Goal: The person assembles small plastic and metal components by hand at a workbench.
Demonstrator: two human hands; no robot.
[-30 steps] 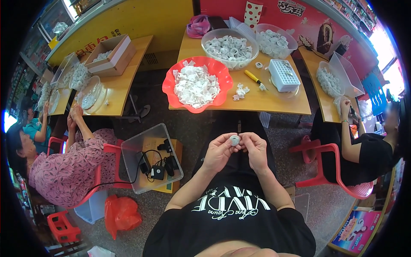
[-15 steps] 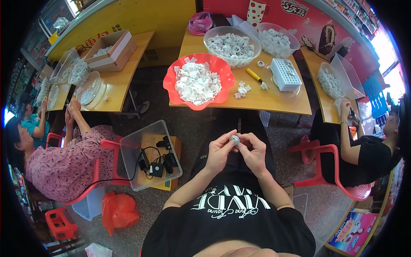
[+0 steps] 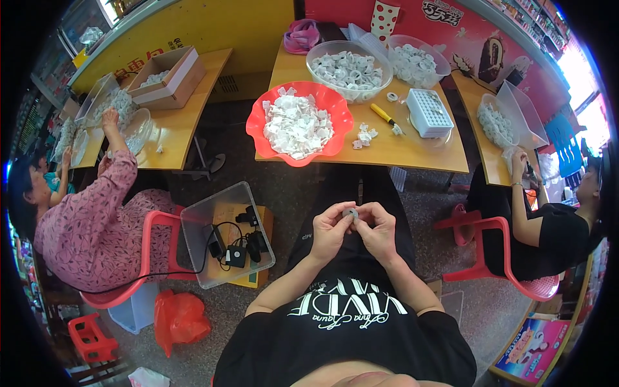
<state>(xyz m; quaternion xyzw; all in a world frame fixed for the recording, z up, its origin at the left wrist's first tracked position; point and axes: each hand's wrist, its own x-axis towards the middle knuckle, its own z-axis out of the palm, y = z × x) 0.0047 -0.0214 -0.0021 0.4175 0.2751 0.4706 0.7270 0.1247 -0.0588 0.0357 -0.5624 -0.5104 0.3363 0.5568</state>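
Between my two hands, above my lap, is a small round grey-white plastic part [image 3: 350,213]. My left hand [image 3: 329,231] pinches it from one side with thumb and fingers. From the other side, my right hand [image 3: 376,231] grips it the same way, the thumbs close together. My fingers cover most of its rim. On the table beyond my hands, a red scalloped bowl [image 3: 253,122] holds many small white plastic pieces [image 3: 296,122]. A few loose white pieces [image 3: 365,136] lie beside a yellow-handled tool [image 3: 383,114].
Behind the red bowl stand two clear bowls [image 3: 311,73] of grey-white rings. A white rack [image 3: 428,115] with holes sits at the table's right. On the floor to my left is a clear bin [image 3: 193,258] with black adapters. Co-workers sit at tables on both sides.
My hands have shifted slightly, and the round part has turned to show a darker grey face. The co-worker at left has stretched an arm forward to the pile of parts.
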